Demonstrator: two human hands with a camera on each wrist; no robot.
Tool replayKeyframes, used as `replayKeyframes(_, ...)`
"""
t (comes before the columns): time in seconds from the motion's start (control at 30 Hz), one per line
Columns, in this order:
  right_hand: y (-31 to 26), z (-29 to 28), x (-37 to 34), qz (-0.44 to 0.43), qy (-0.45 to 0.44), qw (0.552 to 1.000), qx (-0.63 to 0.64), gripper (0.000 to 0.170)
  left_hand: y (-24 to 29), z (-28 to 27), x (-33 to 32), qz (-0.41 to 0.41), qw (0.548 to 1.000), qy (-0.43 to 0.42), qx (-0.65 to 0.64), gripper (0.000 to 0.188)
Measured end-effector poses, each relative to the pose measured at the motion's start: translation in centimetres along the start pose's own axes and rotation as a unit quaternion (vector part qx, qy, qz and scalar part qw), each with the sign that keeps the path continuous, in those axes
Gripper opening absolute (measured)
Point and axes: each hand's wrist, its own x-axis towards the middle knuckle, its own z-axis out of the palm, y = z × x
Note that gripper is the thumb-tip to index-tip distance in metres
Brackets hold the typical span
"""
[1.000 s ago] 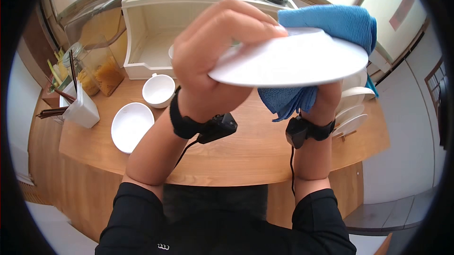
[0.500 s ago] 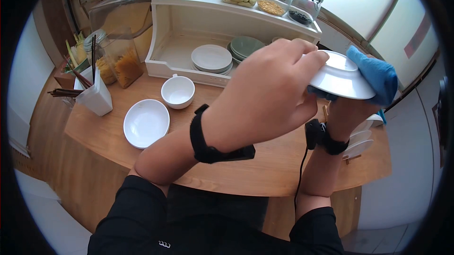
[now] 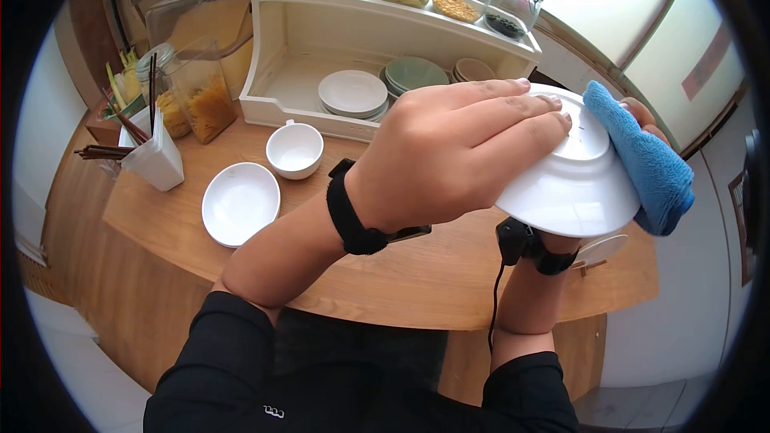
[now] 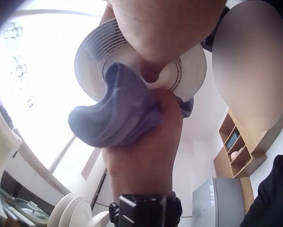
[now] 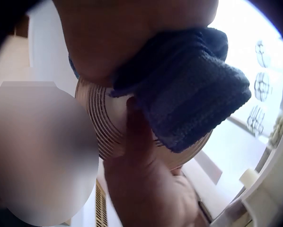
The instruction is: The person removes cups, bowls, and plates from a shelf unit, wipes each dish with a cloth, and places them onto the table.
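Raised over the right side of the table is a white plate [image 3: 585,192], tilted with its underside and foot ring facing the head camera. My left hand [image 3: 457,152] grips it, fingers spread over the underside and thumb on the front face. Dark rings circle that front face, seen on the plate [image 4: 92,61] in the left wrist view. A folded blue cloth [image 3: 642,160] lies over the plate's right edge, gripped by my right hand [image 3: 642,116]. Most of the right hand is hidden behind cloth and plate; the cloth [image 5: 193,94] also bunches on the ringed side.
A shallow white bowl [image 3: 241,207] and a white cup [image 3: 294,162] stand on the left of the table [image 3: 361,296]. Behind, a white shelf [image 3: 277,112] holds stacked white plates [image 3: 353,92] and green plates [image 3: 417,72], with jars on top. More plates [image 3: 601,250] stand upright at right.
The plate went from nearly edge-on to showing its underside, and moved right with both hands. The cloth shifted along to the right edge. The head view turned, bringing the shelf's plates into sight.
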Motion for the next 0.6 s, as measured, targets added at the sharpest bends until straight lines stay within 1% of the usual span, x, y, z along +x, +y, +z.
replayKeyframes(0.03,0.8,-1.1,-0.1,0.017,-0.038,0.998,0.047,0.048,0.1,0.1,-0.1,-0.001,1.0,0.01,0.001,0.026)
replayKeyframes(0.07,0.2,0.1,0.1,0.017,-0.04,0.998,0.046,0.048,-0.1,0.2,-0.2,-0.002,1.0,0.011,0.001,0.026)
replayKeyframes(0.13,-1.4,3.5,0.0,0.102,0.082,0.988,0.081,0.043,-0.9,0.0,-0.2,0.023,1.0,0.011,0.011,0.027)
replayKeyframes(0.17,-1.7,3.7,-0.5,0.118,0.061,0.985,0.112,0.045,-0.6,-0.3,0.0,0.012,1.0,0.002,0.018,0.028)
replayKeyframes(0.2,-2.2,3.9,-0.9,0.12,0.064,0.985,0.109,0.045,-0.7,-0.3,-0.1,0.012,1.0,-0.001,0.014,0.028)
replayKeyframes(0.23,-2.8,4.1,-1.2,0.173,0.092,0.972,0.131,0.047,-1.0,-0.2,-0.2,0.024,1.0,-0.002,0.02,0.029)
replayKeyframes(0.27,-3.3,4.1,-1.5,0.226,0.118,0.955,0.151,0.05,-1.1,-0.1,-0.4,0.033,0.999,-0.002,0.025,0.03)
replayKeyframes(0.3,-2.6,2.7,-2.8,0.247,0.081,0.934,0.245,0.052,-1.2,-0.1,-0.5,0.033,0.999,-0.007,0.026,0.032)
replayKeyframes(0.33,-1.2,1.1,-4.3,0.262,0.042,0.903,0.337,0.054,-1.2,-0.1,-0.6,0.032,0.999,-0.005,0.023,0.032)
replayKeyframes(0.37,-0.6,0.8,-4.9,0.392,0.141,0.856,0.305,0.059,-1.3,-0.1,-0.6,0.026,1.0,-0.005,0.012,0.032)
replayKeyframes(0.4,-0.2,1.0,-5.1,0.39,0.144,0.858,0.301,0.059,-1.2,0.1,-0.5,0.021,1.0,-0.007,0.0,0.032)
replayKeyframes(0.47,0.3,2.5,-5.2,0.405,0.259,0.793,0.374,0.05,-0.1,-0.1,0.4,0.043,0.999,-0.003,-0.019,0.032)
replayKeyframes(0.5,0.4,2.2,-5.2,0.401,0.266,0.794,0.371,0.05,0.4,0.1,0.8,0.049,0.999,0.004,-0.018,0.032)
replayKeyframes(0.6,0.2,1.7,-4.7,0.323,0.235,0.882,0.25,0.05,0.2,0.3,0.9,0.059,0.998,0.002,-0.019,0.032)
